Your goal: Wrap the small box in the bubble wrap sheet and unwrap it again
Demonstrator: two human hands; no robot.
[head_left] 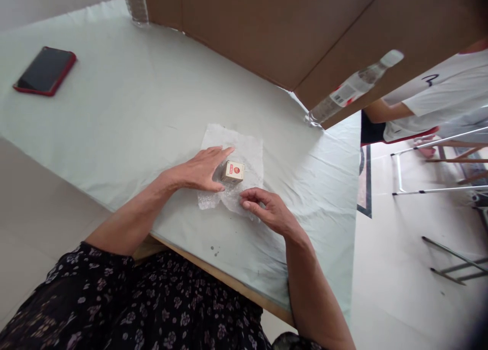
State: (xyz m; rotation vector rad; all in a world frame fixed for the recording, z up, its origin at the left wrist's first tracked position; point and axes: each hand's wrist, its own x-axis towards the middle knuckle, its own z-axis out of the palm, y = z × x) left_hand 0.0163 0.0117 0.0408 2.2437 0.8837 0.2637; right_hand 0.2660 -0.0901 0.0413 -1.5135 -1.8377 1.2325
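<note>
A small cream-coloured box (233,172) with red printing on top sits on a sheet of bubble wrap (249,149) laid on the table. My left hand (204,169) is just left of the box, its fingers stretched out and the thumb apart, with nothing held. At the lower right part of the wrap is my right hand (267,207). Its fingers are curled, with the thumb close to the fingertips. Whether a bit of the wrap's edge is between them I cannot make out.
A pale green cloth covers the table (125,111). A phone (46,70) in a red case lies at the far left. Across the back stands a large brown cardboard panel (244,29), with a plastic bottle (348,93) against it. A person (430,93) in white sits beyond, right.
</note>
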